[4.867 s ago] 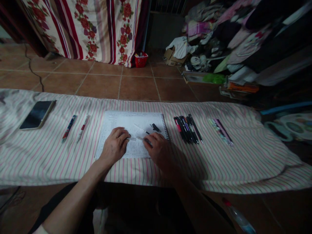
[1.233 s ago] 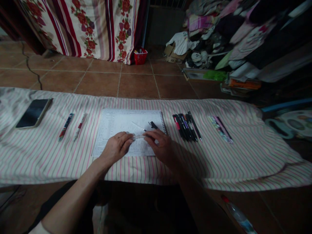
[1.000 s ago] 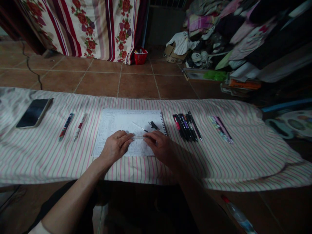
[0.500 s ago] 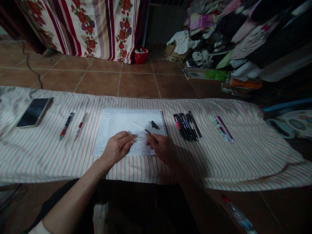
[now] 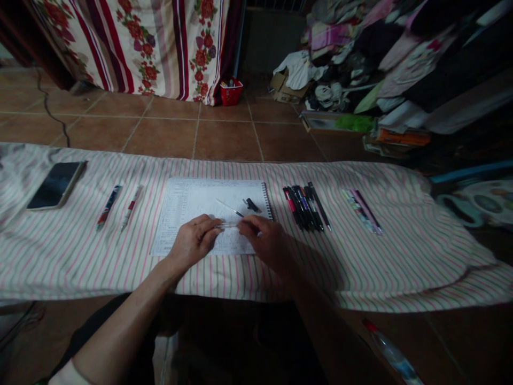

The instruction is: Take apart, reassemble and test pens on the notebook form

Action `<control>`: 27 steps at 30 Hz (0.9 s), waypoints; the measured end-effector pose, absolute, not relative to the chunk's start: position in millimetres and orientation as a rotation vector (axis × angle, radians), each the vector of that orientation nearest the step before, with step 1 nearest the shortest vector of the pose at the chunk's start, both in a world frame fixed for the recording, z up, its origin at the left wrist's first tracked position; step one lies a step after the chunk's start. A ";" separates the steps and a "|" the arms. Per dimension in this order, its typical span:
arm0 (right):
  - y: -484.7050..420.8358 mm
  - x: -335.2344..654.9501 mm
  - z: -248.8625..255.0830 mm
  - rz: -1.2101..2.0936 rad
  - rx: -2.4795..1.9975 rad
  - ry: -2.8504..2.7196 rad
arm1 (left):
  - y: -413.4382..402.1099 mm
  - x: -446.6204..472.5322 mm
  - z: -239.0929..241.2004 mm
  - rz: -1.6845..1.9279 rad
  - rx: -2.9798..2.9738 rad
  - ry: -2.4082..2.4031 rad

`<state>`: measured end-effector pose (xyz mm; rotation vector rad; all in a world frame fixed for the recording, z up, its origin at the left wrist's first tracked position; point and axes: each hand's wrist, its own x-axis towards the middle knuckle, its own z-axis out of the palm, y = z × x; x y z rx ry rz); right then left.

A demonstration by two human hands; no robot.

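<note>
A spiral notebook [image 5: 188,206] lies open on a pink-striped cloth [image 5: 360,256]. Over its lower half my left hand [image 5: 192,243] and my right hand [image 5: 268,243] pinch the two ends of a clear pen barrel [image 5: 228,225], fingers closed on it. Just beyond them on the page lie a thin ink refill [image 5: 229,207] and a small black pen part [image 5: 251,205]. What my right fingers hold besides the barrel is hidden.
A row of dark pens [image 5: 305,207] lies right of the notebook, with pale pens [image 5: 360,211] further right. Two pens [image 5: 118,207] and a phone [image 5: 55,185] lie to the left. A bottle [image 5: 390,355] sits on the tiled floor at lower right.
Both hands stay on the clear barrel over the notebook. My right hand has shifted slightly left along it, closing the gap to the left hand. Nothing else has moved.
</note>
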<state>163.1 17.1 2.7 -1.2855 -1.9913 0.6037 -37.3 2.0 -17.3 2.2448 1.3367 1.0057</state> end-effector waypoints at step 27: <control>14.0 164.9 10.6 0.642 -1.372 -2.034 | -3.9 -35.9 -14.4 0.927 2.285 1.333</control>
